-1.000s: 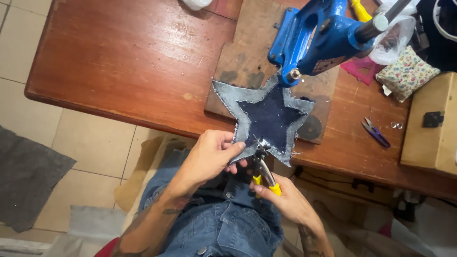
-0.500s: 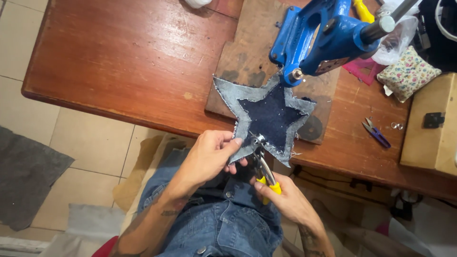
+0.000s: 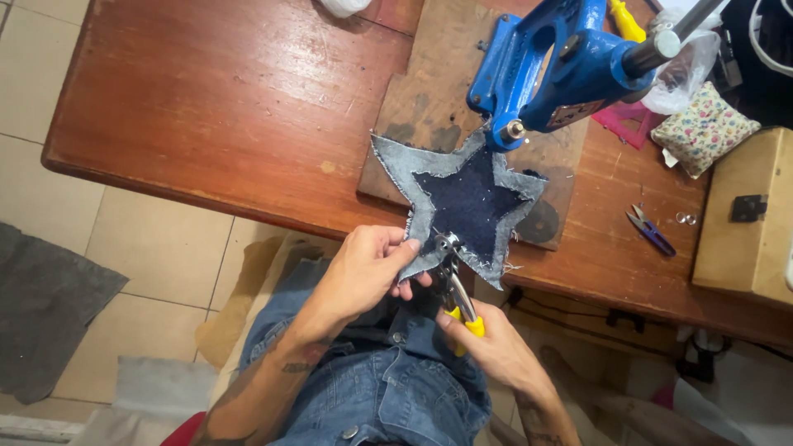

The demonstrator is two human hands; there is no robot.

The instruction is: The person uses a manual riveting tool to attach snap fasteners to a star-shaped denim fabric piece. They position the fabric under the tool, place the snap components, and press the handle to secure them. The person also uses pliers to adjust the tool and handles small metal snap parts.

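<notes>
**Here, a denim star meets metal pliers at the counter's edge**

Here the left hand (image 3: 363, 268) pinches the lower left point of a five-pointed star of frayed pale denim with a dark navy centre (image 3: 464, 206), thumb on top and fingers curled beneath the cloth. The star lies half on a worn, stained wooden board (image 3: 429, 91) and half over the near edge of the glossy reddish-brown wooden counter (image 3: 223, 107). The right hand (image 3: 487, 347) is closed round the yellow-sleeved handles of a pair of steel pliers (image 3: 454, 281), whose shiny head bites the star's lower edge just beside the left thumb. Above the star's top point stands a blue cast-metal hand press (image 3: 562, 66) with a round steel nose. To the right, on the counter, lie small purple-handled thread snips (image 3: 651, 231) and a floral fabric pincushion (image 3: 702, 132), well apart from the star. Rumpled blue denim clothing (image 3: 372, 388) covers the lap below.
</notes>
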